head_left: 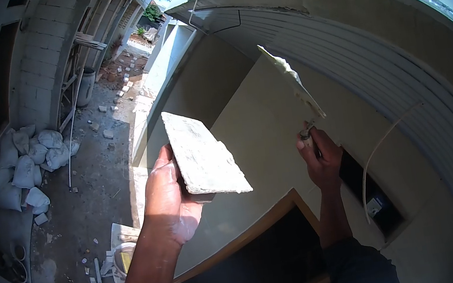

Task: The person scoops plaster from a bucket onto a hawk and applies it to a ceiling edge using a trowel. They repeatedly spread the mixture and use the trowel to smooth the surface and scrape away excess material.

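My left hand (165,193) is closed around the underside of a flat rectangular plastering trowel (202,153), its face tilted toward me and coated with white plaster. White smears cover the palm and wrist. Farther right and higher, my right hand (321,157) grips the handle of a trowel (294,82). That blade points up and left, seen nearly edge-on, with white plaster along it. The two tools are apart. Behind both hands is a smooth pale wall (252,120); neither blade visibly touches it.
Below stands a wood-framed dark opening (249,263), with a smaller dark recess (369,191) at right. A grooved ceiling (337,62) curves overhead, and a loose cable (380,146) hangs. Down left are a bucket (124,257), piled white sacks (24,164), a pole (71,140) and scattered rubble (126,89).
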Demonstrator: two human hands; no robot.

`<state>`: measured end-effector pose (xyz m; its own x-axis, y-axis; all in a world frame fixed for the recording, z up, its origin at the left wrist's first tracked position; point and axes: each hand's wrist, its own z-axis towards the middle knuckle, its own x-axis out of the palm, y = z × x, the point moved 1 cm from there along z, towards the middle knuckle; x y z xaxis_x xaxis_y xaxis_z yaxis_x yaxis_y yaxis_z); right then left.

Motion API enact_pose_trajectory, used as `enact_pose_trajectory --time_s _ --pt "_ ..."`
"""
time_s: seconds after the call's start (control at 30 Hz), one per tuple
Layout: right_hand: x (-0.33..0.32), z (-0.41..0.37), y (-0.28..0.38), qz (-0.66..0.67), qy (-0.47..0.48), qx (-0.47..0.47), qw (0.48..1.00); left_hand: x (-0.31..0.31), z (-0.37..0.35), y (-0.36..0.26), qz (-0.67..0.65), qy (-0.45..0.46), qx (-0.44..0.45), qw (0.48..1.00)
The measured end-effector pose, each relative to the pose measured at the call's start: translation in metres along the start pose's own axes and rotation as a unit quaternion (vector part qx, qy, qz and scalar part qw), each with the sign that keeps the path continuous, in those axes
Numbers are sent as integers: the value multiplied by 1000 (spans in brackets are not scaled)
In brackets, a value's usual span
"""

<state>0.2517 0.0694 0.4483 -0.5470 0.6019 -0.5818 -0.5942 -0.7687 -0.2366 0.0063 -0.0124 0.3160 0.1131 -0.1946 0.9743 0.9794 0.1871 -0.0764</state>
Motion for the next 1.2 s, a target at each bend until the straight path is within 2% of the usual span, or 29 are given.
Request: enact_pose_trajectory --time_s 0.13,0.23,0.3,0.37,0.5,0.7,0.8,0.93,1.03,1.07,1.2 --pt "-4 6 -10 5 25 -1 1000 -9 -9 1 -18 -17 8 1000" --pt "-13 31 -22 -17 29 10 999 -5 -7 0 -17 34 -1 999" --pt "-18 50 -30 -17 24 23 999 6 -4 -2 -19 30 7 999" --pt "-22 67 -37 -13 -21 -9 1000 19 1 -1 -3 1 33 999" --pt "-32 87 -50 -23 -27 -49 998 57 4 -5 23 -23 58 998" --pt "-49 104 -52 -29 -19 -48 998 97 23 -4 56 12 50 997" --pt "-58 111 -49 -25 -10 -11 1000 114 42 1 45 59 72 995" --pt "-62 109 -51 -30 -9 26 999 136 61 4 12 79 49 996" --pt "-64 99 -56 -35 -8 46 998 161 65 7 11 80 38 996" --pt "-67 95 -57 -47 -16 44 998 171 62 7 56 59 20 997" --pt "-79 69 -54 -45 -17 71 996 169 74 20 44 82 38 995"
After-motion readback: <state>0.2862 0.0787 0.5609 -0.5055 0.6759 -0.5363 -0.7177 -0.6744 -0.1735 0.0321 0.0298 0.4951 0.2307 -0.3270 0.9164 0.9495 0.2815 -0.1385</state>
